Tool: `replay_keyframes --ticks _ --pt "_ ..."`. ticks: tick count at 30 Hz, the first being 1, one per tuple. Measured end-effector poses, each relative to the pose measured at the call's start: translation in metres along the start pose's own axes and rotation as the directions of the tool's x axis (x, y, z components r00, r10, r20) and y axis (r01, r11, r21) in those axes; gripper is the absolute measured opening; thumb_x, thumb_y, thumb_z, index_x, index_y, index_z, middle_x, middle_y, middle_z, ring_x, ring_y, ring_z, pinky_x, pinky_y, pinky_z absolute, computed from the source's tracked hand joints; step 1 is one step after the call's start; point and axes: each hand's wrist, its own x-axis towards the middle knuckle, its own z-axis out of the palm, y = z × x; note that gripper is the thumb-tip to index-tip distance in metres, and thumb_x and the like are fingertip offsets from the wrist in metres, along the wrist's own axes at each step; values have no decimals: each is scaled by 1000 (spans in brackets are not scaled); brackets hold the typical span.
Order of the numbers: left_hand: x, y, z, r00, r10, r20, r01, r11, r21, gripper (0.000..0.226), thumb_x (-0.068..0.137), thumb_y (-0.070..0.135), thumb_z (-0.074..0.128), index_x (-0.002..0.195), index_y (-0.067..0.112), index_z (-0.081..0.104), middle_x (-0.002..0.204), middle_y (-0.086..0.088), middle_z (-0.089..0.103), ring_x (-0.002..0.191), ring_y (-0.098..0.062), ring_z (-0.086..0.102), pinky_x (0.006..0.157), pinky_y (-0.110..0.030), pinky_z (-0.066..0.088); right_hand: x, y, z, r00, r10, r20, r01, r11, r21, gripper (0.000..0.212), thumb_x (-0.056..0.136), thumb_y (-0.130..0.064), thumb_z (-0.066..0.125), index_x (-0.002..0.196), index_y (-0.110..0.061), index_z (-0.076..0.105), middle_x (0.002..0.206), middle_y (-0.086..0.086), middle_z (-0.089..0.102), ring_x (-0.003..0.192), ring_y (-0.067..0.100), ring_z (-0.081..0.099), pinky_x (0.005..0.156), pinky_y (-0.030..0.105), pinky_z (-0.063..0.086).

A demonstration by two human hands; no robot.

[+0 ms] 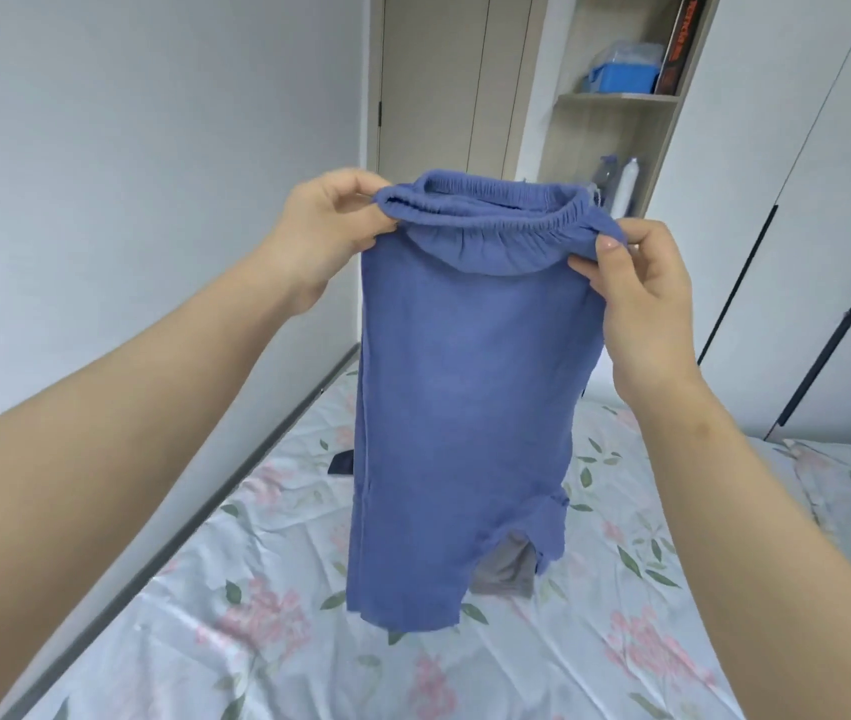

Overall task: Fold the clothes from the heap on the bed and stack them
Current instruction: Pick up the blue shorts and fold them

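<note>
Shorts (465, 381), blue w/ elastic waistband, hang in the air between both grips. Left grip (319, 236) pinches one end of the waistband, fingers curled over the gathered edge. Right grip (641, 304) pinches the other end, thumb on the near side. Fabric drops straight below the grips, legs loose, hem low over the bed (257, 641); touching or not, can't tell. Below the grips, partly behind the hem, a grey garment (506, 569) lies on the sheet; folded or not, can't tell. A dark scrap (342, 462) of cloth shows below the left grip, at the shorts' edge.

Progress, my read: this piece is only held up and spread, no fold in it yet. Left to do: lay leg on leg, fold down, set on stack. Heap and stack aren't in view, so no. of pieces remaining is unknown.
</note>
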Motion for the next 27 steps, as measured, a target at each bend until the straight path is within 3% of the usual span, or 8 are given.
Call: replay_keyframes --ticks 3,6,9,14,20,27 --pt "-37 1 -3 998 -54 18 54 998 -31 15 91 13 62 81 25 63 73 13 69 77 -5 64 75 -16 49 -32 -8 -4 999 20 36 -20 1000 1 21 99 -12 44 87 -25 55 97 -2 63 97 20 64 80 16 50" --pt "-74 -3 -6 993 -114 17 114 993 20 16 94 15 57 84 26 61 67 16 67 68 -1 63 72 -15 48 -69 -16 -9 996 78 45 -75 994 -79 21 98 -13 46 85 -26 55 89 0 63 75 12 64 69 15 49" --pt "-118 -8 -15 985 -163 47 158 982 100 18 95 14 54 83 26 62 58 17 60 55 2 54 59 -10 42 -114 -22 -12 990 134 43 -126 981 -147 21 97 -15 49 80 -25 56 66 -16 59 54 3 54 57 12 43" --pt "-193 -26 -39 931 -318 179 293 944 152 16 96 11 51 88 16 64 48 13 42 45 -2 36 46 -11 31 -195 -30 -3 955 293 42 -282 944 -168 23 93 -13 56 73 -23 60 53 -12 51 45 5 43 46 13 37" --pt "-269 -65 -62 784 -540 308 495 842 215 14 95 12 53 94 15 66 43 14 39 39 -2 32 41 -11 26 -286 -25 19 846 533 29 -518 833 -196 21 91 -6 58 70 -10 60 44 -10 44 37 4 35 40 12 29" --pt "-332 -140 -59 546 -764 344 709 640 296 11 95 13 56 87 11 63 42 10 43 39 -4 38 42 -15 28 -366 28 7 631 776 3 -732 596 -331 18 89 -4 59 71 -2 59 50 -2 49 36 8 39 42 16 34"
